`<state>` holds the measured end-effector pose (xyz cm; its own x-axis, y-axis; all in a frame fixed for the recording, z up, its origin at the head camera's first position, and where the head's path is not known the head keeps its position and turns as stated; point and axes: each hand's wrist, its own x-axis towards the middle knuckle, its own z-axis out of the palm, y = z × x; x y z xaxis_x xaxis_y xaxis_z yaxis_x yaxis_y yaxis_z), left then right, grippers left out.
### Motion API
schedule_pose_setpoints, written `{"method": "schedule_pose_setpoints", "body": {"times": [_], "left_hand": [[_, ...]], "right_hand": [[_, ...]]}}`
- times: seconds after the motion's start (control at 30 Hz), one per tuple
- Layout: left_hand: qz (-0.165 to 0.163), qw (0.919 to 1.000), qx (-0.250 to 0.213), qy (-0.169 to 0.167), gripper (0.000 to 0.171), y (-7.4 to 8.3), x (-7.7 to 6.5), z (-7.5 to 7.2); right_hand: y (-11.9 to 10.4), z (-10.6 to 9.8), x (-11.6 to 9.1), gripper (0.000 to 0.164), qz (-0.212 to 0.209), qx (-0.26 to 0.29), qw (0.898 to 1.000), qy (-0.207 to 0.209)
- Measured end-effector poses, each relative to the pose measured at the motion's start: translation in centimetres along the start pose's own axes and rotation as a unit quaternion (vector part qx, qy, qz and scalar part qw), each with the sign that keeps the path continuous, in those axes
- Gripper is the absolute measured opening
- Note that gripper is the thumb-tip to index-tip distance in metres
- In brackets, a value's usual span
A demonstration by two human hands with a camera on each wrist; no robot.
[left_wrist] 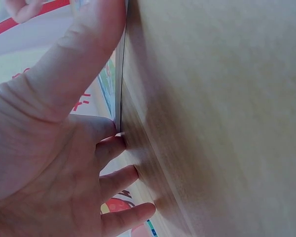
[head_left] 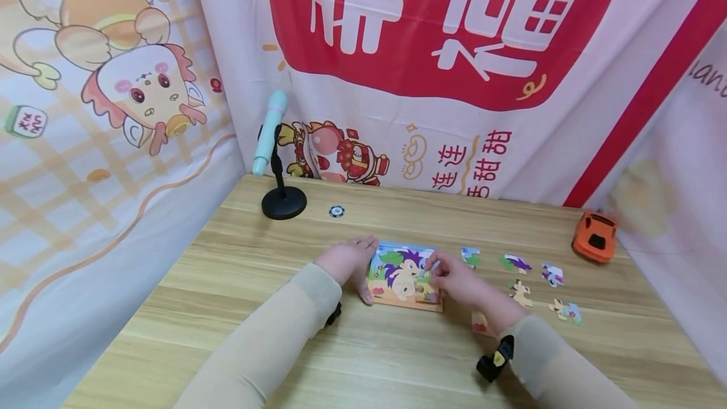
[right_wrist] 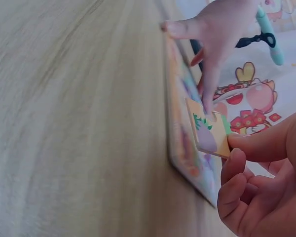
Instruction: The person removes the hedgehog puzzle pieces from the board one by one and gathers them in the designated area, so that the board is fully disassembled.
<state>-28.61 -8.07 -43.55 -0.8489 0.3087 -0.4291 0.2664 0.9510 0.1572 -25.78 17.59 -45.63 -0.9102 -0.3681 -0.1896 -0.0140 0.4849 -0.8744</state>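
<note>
A jigsaw puzzle board [head_left: 404,303] with a purple-haired hedgehog picture lies flat on the table. My left hand [head_left: 352,264] spans its left side, thumb against the near corner and fingers spread toward the far corner. In the left wrist view, the fingers are extended, with tips touching the tabletop beside the board's edge. Over the right side of the board is my right hand [head_left: 459,278]. Its thumb and index finger pinch a puzzle piece [right_wrist: 209,133], yellow with lilac and green, held tilted above the board in the right wrist view.
Several loose puzzle pieces [head_left: 553,274] are scattered to the right of the board, one [head_left: 481,324] partly behind the right forearm. An orange toy car [head_left: 594,237] sits at the far right. A turquoise microphone on a black stand [head_left: 284,202] and a poker chip [head_left: 337,211] are at the back left.
</note>
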Motion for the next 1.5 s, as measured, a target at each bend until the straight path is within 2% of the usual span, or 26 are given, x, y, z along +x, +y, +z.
{"method": "schedule_pose_setpoints", "body": {"times": [0.1,0.2,0.43,0.63,0.77,0.93,1.07,1.27,1.4,1.5], "left_hand": [[-0.003,1.0,-0.007,-0.001,0.14,0.0,0.0,0.1],[-0.011,0.9999,-0.009,-0.005,0.141,-0.1,0.2,0.3],[-0.015,0.9998,-0.013,-0.009,0.14,-0.2,0.3,0.6],[-0.023,0.9994,-0.019,-0.014,0.148,-0.4,0.9,0.8],[-0.027,0.9994,-0.012,-0.017,0.148,-0.6,1.5,1.2],[-0.025,0.9994,-0.015,-0.02,0.149,-0.6,1.7,1.4],[-0.017,0.9997,-0.013,-0.011,0.147,-0.3,1.4,1.1],[-0.011,0.9998,-0.014,-0.008,0.142,0.1,0.6,0.5],[-0.014,0.9998,-0.014,-0.008,0.143,-0.1,0.8,0.6],[-0.014,0.9998,-0.01,-0.005,0.144,-0.3,0.9,0.7]], "right_hand": [[-0.6,-0.9,-0.7,0.019,-0.026,0.02,0.999,-0.002],[-1.2,-2.3,-1.5,0.019,-0.047,0.013,0.999,0.008],[-2.8,-6.9,-4.2,0.021,-0.082,-0.017,0.996,0.027],[-4.5,-11.2,-7.6,0.02,-0.079,-0.05,0.994,0.054],[-4.5,-13.5,-10.2,0.02,-0.065,-0.085,0.991,0.077],[-2.6,-15.2,-12.8,0.018,-0.076,-0.094,0.988,0.092],[0.0,-16.3,-14.4,0.014,-0.087,-0.086,0.989,0.077],[4.2,-17.4,-16.1,0.011,-0.059,-0.097,0.994,0.003],[6.7,-17.6,-16.7,0.011,-0.029,-0.071,0.996,-0.049],[8.3,-17.3,-16.8,0.012,0.002,-0.047,0.997,-0.066]]}}
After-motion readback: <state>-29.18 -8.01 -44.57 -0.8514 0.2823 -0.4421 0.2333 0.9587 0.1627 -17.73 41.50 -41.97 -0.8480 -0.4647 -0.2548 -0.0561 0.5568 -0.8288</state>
